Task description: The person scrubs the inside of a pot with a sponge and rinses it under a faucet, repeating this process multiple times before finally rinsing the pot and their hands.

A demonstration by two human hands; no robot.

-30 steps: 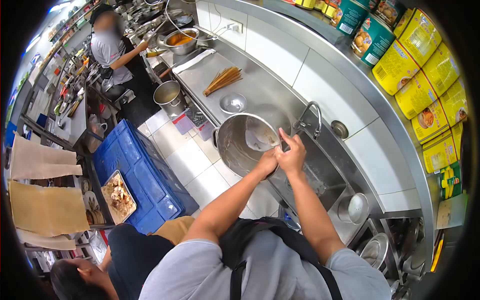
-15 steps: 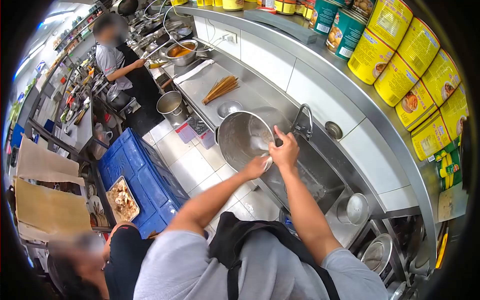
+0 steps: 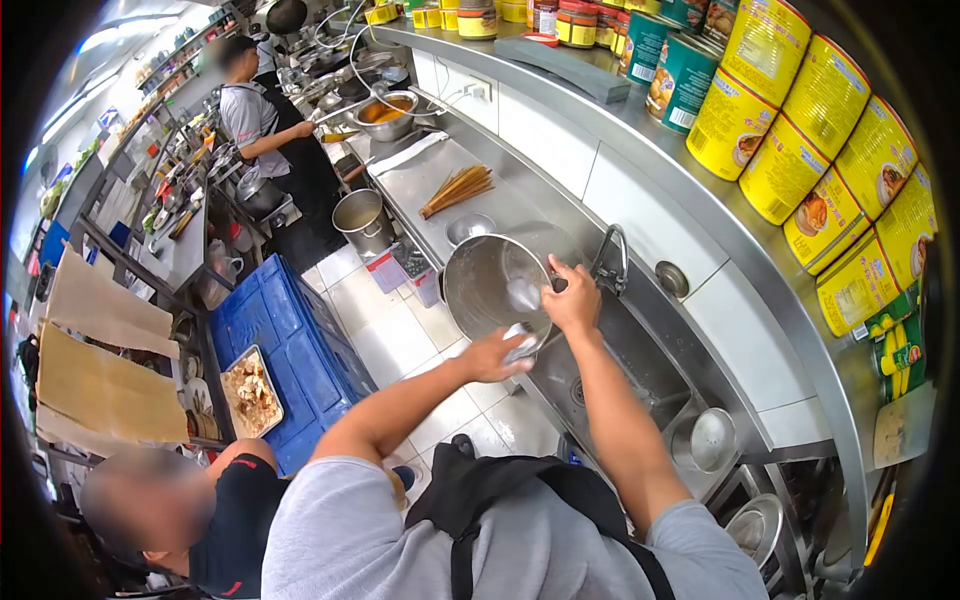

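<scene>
Left hand (image 3: 492,357), fingers clenched on a sponge (image 3: 520,338), has slid nearer along the pot (image 3: 488,285) rim; right hand (image 3: 572,302) still grips the rim

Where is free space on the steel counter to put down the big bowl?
Free: the strip between the sticks and the wall, up to the tap; also between the cloth and the sticks. Crowded: the front edge, with the small bowl and the big bowl.
</scene>
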